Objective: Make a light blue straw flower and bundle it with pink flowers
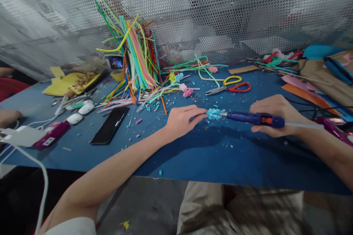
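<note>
Near the middle of the blue table [193, 161], my left hand [183, 122] pinches a light blue fluffy flower-like piece [214, 114] between thumb and fingers. My right hand [275, 115] is wrapped round a dark blue glue gun [248, 118], which points left. Its metal tip meets or nearly meets the right side of the blue piece. A clear glue stick [303, 125] sticks out of the gun's back end. Scissors [228, 87] with yellow and red handles lie beyond the gun. Small pink, yellow and blue flowers [188, 92] lie beyond my left hand.
A tall bundle of coloured pipe cleaners [138, 55] stands at the back left. A black phone [109, 125], white earbud cases [74, 118] and purple power strip [52, 134] lie left. Coloured paper [311, 97] lies right. Another person's hand [8, 118] is at the left edge.
</note>
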A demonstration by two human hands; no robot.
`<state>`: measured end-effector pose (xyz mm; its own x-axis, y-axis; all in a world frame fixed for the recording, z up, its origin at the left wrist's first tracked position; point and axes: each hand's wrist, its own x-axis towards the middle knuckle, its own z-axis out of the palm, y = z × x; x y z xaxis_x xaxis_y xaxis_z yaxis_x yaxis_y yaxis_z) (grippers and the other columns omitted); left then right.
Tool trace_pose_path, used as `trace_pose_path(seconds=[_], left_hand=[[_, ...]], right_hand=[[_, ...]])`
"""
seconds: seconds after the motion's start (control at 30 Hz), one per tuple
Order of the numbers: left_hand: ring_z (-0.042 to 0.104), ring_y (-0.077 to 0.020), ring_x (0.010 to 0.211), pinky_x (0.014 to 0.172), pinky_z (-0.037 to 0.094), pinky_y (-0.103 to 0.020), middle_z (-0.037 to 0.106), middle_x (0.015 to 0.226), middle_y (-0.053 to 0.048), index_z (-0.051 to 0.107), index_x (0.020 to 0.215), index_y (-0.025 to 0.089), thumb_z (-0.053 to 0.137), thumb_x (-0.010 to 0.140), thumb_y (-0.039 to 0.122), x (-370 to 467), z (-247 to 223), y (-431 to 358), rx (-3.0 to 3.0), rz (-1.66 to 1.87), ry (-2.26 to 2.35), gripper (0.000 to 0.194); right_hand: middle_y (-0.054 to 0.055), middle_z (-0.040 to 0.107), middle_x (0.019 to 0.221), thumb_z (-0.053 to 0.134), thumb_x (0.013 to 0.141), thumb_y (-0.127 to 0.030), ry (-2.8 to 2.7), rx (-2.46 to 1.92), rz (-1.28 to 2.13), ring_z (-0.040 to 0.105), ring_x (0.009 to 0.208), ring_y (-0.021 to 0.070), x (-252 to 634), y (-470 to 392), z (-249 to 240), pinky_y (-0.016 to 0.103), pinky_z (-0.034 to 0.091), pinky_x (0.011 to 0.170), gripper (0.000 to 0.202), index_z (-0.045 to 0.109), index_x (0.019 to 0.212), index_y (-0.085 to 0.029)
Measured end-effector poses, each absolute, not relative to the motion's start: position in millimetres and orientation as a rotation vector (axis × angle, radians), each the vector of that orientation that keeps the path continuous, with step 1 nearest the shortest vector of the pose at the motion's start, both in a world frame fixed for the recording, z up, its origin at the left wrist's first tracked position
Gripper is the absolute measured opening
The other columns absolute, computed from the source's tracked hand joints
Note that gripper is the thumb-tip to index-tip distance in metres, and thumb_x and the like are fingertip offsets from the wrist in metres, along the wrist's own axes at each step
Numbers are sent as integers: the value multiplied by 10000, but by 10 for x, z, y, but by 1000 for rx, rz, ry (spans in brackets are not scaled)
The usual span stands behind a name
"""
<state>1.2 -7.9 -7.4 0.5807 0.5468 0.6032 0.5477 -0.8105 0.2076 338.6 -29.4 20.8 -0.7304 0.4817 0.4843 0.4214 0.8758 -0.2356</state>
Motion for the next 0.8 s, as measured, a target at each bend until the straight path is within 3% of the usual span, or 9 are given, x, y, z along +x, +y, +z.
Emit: trace_pose_path(seconds=[0.47, 0.67, 0.8], left_hand=[[710, -104, 780, 743, 524, -203, 770, 912, -4, 758, 1077, 233, 621, 987, 358, 12, -67, -88, -2797, -1074, -969, 206], [678, -95, 710, 662, 493, -208, 766, 882, -1, 765, 1035, 217, 609, 993, 366, 34, -31, -93, -2717, -1160, -1126, 219], [679, -97, 719, 691, 505, -211, 771, 901, -11, 772, 1006, 205, 611, 992, 366, 43, -4, -96, -2677, -1189, -1164, 228]], right_hand=[[-4, 558, 626, 711, 860, -416, -2486, -664, 89, 517, 552, 143, 3391, -295, 207, 273, 350, 578, 260, 588, 761, -210], [20, 699, 692, 732, 828, -483, -2421, -767, -255, 631, 592, 167, 3483, -319, 326, 280, 386, 583, 285, 658, 765, -215], [66, 703, 699, 593, 898, -569, -2154, -1347, -694, 638, 636, 234, 3544, -251, 331, 315, 300, 537, 369, 674, 823, -217]])
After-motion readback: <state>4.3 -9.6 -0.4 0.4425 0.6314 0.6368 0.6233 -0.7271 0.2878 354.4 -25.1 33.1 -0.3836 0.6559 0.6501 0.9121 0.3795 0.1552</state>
